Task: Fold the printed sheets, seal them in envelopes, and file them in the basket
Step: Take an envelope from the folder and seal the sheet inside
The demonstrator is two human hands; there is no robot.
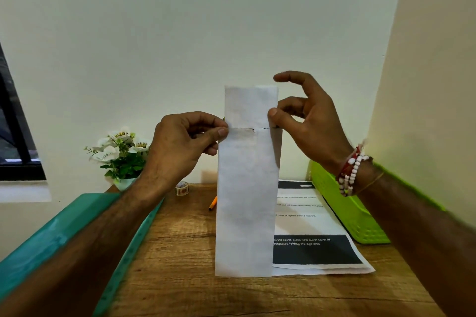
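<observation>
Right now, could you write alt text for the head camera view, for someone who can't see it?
Two bare hands, left hand and right hand, pinch the side edges of a long white paper envelope held upright above a brown wooden table. Behind it lie black-and-white printed sheets, with a lime green plastic basket to their right.

printed sheet [309,224] reads "clean new duvet cover", "designated folding/storage area"
</observation>
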